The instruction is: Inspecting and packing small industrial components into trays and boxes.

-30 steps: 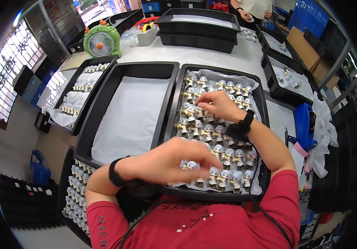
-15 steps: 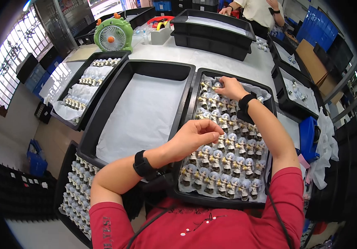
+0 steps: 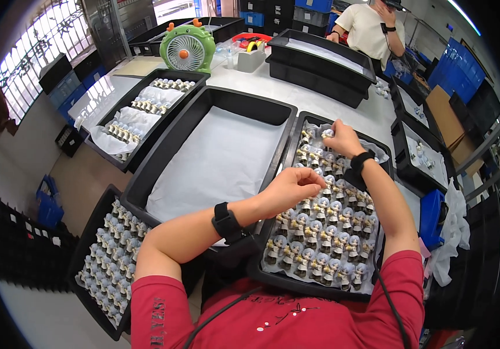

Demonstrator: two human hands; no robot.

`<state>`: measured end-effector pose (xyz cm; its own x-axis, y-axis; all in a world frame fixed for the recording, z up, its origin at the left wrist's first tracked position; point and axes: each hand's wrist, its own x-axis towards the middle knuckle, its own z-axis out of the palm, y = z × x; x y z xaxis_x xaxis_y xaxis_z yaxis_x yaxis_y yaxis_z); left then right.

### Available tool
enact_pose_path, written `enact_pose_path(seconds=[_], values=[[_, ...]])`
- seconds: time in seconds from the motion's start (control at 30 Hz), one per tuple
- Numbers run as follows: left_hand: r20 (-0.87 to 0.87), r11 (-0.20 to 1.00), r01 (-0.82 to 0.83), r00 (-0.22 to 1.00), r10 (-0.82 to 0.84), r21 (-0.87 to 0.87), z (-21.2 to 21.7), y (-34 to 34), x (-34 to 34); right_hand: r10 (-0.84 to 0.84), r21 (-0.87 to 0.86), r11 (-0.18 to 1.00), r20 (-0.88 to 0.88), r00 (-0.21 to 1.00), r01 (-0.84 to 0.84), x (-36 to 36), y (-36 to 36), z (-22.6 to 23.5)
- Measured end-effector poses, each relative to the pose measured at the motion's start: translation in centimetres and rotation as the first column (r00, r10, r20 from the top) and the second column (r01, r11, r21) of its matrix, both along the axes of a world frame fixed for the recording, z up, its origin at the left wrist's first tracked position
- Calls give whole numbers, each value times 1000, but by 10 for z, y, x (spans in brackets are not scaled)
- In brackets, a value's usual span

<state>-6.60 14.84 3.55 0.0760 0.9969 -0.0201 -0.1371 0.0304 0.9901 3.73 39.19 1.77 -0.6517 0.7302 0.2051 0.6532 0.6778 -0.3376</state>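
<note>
Rows of small figurines (image 3: pixel 320 263), with pale lilac hair and white-and-gold clothes, stand upright in a black tray (image 3: pixel 257 269) lined with white sheet. At this tray's far end, my right hand (image 3: pixel 346 141) is closed by the fingertips on a figurine (image 3: pixel 327 134) in the farthest row. My left hand (image 3: pixel 293 187) hovers over the tray's middle rows, thumb and fingers pinched together. Whatever is between those fingertips, if anything, I cannot make out. Some figurines below are hidden by my hands and right forearm.
Left of it lies a black tray (image 3: pixel 139 192) with a white sheet (image 3: pixel 215 157). More figurines fill a tray (image 3: pixel 78 256) at lower left and another (image 3: pixel 145 152) farther back. A green fan (image 3: pixel 188 49), a tape dispenser (image 3: pixel 252 60) and stacked trays (image 3: pixel 320 72) stand behind. A person (image 3: pixel 360 26) is beyond.
The whole view has shifted, so the scene sits farther right and slightly lower. My right hand stays at the far row and my left hand remains pinched over the middle rows.
</note>
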Motion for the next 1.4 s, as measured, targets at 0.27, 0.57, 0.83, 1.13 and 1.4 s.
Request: enact_pose_path(seconds=[0.27,0.57,0.83,1.13,1.4], values=[[-820,870,-411,375,433,272,-14,17,-24,42,-338,903,-542,840,-264,26,-63,24],[-855,941,-336,478,202,34,-17,41,-17,218,-88,927,-665,714,-366,46,-123,-1],[-856,939,-298,429,290,169,-26,43,-18,104,-222,894,-743,661,-389,51,-119,-4],[-611,857,-186,630,479,480,14,31,-17,74,-411,647,-805,589,-643,50,-131,31],[363,999,-28,932,11,41,14,4,-5,332,-125,805,-714,616,-579,45,-141,32]])
